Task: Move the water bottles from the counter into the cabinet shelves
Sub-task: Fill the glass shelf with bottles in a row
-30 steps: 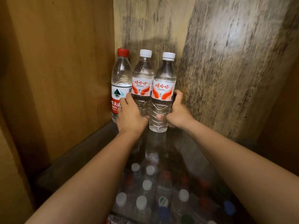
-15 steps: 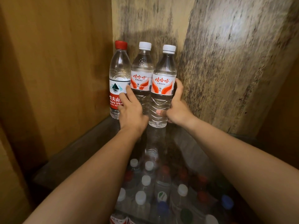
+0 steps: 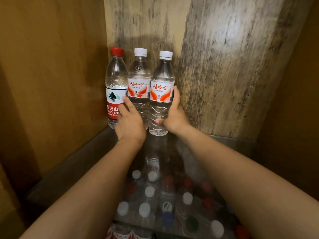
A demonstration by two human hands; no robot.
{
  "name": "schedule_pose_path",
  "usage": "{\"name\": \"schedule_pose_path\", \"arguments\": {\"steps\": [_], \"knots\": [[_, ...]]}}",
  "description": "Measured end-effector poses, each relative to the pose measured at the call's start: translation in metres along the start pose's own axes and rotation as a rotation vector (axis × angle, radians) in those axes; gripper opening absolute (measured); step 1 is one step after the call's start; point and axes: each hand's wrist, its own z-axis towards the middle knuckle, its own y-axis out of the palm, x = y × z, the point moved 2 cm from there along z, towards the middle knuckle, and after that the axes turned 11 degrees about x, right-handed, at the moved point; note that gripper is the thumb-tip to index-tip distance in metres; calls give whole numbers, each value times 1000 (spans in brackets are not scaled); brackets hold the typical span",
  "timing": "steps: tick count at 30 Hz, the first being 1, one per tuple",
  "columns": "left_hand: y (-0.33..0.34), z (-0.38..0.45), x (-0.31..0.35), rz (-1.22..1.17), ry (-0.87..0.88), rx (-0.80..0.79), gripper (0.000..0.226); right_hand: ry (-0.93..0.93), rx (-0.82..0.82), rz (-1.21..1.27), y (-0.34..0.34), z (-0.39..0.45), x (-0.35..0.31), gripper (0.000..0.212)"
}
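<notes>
Since half a second ago the left hand (image 3: pixel 129 123) has loosened: its fingers (image 3: pixel 126 102), then lying against the red-capped bottle (image 3: pixel 115 87) and the middle bottle (image 3: pixel 139 83), are now straighter and spread, the fingertips just touching the red label's right edge. The three bottles sit in the same row as before, and the right hand (image 3: pixel 173 116) keeps its hold on the right-hand bottle (image 3: pixel 161 94).

Taking the red-capped bottle as landmark: it stands upright in the back left corner of the glass shelf (image 3: pixel 77 166), close against the wooden side wall (image 3: pixel 51 83). The middle bottle touches it on the right, and the right-hand bottle stands next in the row. The right hand wraps that last bottle low down, thumb across the ribbed front, fingers curled round its far side up to the label. Both forearms reach in from below, roughly parallel.

Right of the row, a stained grey panel (image 3: pixel 233 75) leans close beside the right hand, leaving little room there. In front of the red-capped bottle the glass shelf lies bare to its front edge. Through the glass, many bottle caps (image 3: pixel 149 190) show on the level beneath.
</notes>
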Motion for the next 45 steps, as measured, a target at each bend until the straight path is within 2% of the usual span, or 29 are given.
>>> {"name": "schedule_pose_path", "arguments": {"steps": [5, 8, 12, 15, 17, 20, 21, 24, 27, 30, 35, 40, 45], "knots": [[-15, 1, 3, -104, -45, -183, 92, 193, -184, 38, 2, -7, -3, 118], [-23, -8, 0, -143, -42, -282, 79, 221, -228, 76, -9, -17, -8, 106], [-45, -32, 7, -263, 70, -340, 45, 56, -175, 170, -38, -46, -21, 63], [-68, -58, 18, -372, 174, -353, 45, -70, -118, 33, -65, -76, -19, 42], [-83, -83, 24, -513, 229, -302, 40, -171, -79, 16, -85, -103, -13, 25], [-101, -130, 28, -669, 308, -157, 16, -271, -36, 25, -117, -151, 1, 5], [-106, -147, 29, -707, 343, -114, 9, -283, -24, 46, -127, -167, 7, 3], [-113, -202, 38, -756, 469, -51, 19, -301, -17, 119, -156, -213, 25, 9], [-111, -255, 54, -816, 577, -74, 23, -295, -47, 174, -182, -255, 49, 12], [-95, -302, 72, -921, 612, -249, 20, -287, -68, 180, -207, -286, 81, 15], [-58, -368, 114, -992, 543, -515, 8, -195, -28, 127, -238, -319, 154, 19], [-10, -428, 154, -992, 400, -812, 18, 24, 59, 50, -256, -339, 248, 25], [41, -475, 189, -870, 289, -966, 12, 237, 94, 38, -270, -352, 336, 28]]}}
